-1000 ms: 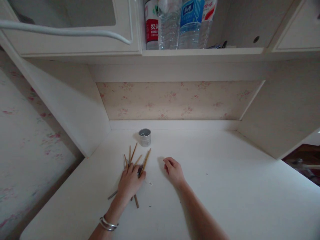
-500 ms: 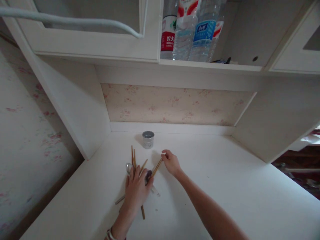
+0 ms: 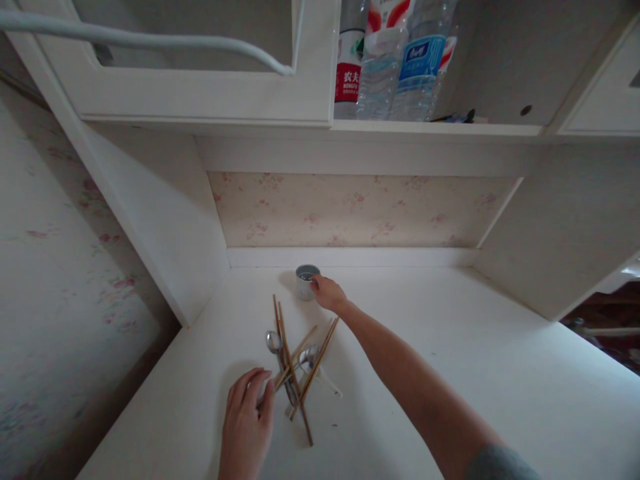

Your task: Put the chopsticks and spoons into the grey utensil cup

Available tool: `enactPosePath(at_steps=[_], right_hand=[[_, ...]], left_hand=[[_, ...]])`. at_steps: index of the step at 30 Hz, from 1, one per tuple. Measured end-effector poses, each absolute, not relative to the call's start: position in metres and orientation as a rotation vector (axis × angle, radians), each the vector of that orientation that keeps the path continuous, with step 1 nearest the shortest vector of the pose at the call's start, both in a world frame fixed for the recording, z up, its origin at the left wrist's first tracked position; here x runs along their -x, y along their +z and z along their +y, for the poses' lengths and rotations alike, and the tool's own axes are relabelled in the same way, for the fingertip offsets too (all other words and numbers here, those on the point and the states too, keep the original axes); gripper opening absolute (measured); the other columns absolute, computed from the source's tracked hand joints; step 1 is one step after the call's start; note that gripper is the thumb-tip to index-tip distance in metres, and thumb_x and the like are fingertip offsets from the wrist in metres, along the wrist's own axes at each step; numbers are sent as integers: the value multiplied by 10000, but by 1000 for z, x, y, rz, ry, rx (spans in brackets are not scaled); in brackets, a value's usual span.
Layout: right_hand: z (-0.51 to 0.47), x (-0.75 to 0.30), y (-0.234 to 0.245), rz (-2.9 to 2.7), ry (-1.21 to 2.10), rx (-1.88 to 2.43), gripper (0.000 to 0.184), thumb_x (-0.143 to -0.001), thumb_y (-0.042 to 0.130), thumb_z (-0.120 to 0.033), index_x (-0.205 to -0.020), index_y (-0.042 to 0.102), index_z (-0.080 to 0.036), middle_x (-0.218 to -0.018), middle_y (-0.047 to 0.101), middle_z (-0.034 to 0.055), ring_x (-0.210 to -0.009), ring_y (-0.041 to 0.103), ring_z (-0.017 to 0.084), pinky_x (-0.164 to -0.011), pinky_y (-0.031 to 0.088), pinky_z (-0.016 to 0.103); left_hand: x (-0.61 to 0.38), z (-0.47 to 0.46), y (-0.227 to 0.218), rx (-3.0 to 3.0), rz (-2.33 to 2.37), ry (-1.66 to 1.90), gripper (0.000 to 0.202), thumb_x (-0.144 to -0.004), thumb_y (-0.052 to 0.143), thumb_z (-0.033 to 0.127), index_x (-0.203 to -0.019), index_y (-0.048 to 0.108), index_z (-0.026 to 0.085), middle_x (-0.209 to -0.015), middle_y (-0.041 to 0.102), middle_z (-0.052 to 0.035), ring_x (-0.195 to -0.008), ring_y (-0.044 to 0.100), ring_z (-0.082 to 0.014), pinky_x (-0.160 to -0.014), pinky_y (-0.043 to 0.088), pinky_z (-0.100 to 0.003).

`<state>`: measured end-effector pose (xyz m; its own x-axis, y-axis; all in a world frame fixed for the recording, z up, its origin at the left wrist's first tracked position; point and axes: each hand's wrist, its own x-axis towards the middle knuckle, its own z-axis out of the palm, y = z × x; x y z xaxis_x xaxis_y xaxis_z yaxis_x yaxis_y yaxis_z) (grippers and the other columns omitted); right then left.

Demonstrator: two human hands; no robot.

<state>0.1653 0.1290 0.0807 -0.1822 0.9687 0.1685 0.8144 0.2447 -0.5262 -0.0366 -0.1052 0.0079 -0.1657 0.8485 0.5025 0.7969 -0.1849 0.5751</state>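
Note:
A loose pile of wooden chopsticks (image 3: 295,363) and metal spoons (image 3: 273,342) lies on the white desk (image 3: 450,373). My left hand (image 3: 246,427) rests at the near end of the pile, fingers curled, fingertips touching the handles. My right hand (image 3: 327,292) reaches far forward and grips the side of a small metal cup (image 3: 305,281) that stands upright near the back wall.
A shelf above holds several plastic water bottles (image 3: 395,60). A white cable (image 3: 150,43) runs across a cabinet door at upper left. Side panels close in the desk at left and right; floral wallpaper (image 3: 350,210) covers the back.
My right hand left the chopsticks and reached forward to the metal cup. My left hand slid back off the pile towards me, uncovering the spoons.

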Motion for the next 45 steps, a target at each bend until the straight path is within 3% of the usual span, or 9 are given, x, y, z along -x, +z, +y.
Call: enactPosePath(at_steps=[4,11,20,34,39,45], right_hand=[[124,-180,82,-1964,346,1571,218,-963,478,-268,-1070,652,-194,-1027,705,89,-958,648,230,-827,457,315],[74,-244,85,-1745,261,1457,300,-970,426,-364,-1117,610,-178,-1026,686,84,-822,665,177,-746,496,283],[-29,-301,67,-1591,248,1449,301,-960,440,-444,-1015,611,-202,-872,646,63,-701,641,178,-650,523,301],[-58,-301,37,-1731,348,1412,311,-987,408,-407,-1187,569,-232,-929,635,62,-747,644,176,-696,520,295],[-56,-303,17,-1547,499,1392,449,-952,450,-436,-1357,430,-241,-941,640,50,-671,639,158,-570,509,259],[-46,-310,-7,-1228,725,1383,528,-885,516,-524,-1307,411,-225,-920,612,31,-542,575,131,-475,466,246]], left_hand=[[36,-111,3,-1956,1942,1300,290,-918,480,419,-1008,681,231,-1102,629,-105,-1080,568,-264,-973,501,-458],[22,-104,12,-2047,1893,1236,287,-929,480,404,-999,685,216,-1070,647,-91,-1058,569,-253,-966,482,-432],[14,-82,26,-2232,1965,994,284,-948,427,341,-991,668,196,-1021,687,-89,-995,593,-247,-970,450,-414],[10,-74,21,-2274,2072,703,311,-950,412,358,-1021,664,190,-1025,694,-84,-975,618,-254,-929,458,-389],[8,-66,21,-2211,2066,602,302,-936,435,359,-1066,651,192,-1009,698,-73,-967,628,-244,-915,472,-361],[6,-59,28,-2110,2001,547,296,-934,410,301,-1071,654,206,-1047,703,-77,-987,638,-229,-900,477,-340]])
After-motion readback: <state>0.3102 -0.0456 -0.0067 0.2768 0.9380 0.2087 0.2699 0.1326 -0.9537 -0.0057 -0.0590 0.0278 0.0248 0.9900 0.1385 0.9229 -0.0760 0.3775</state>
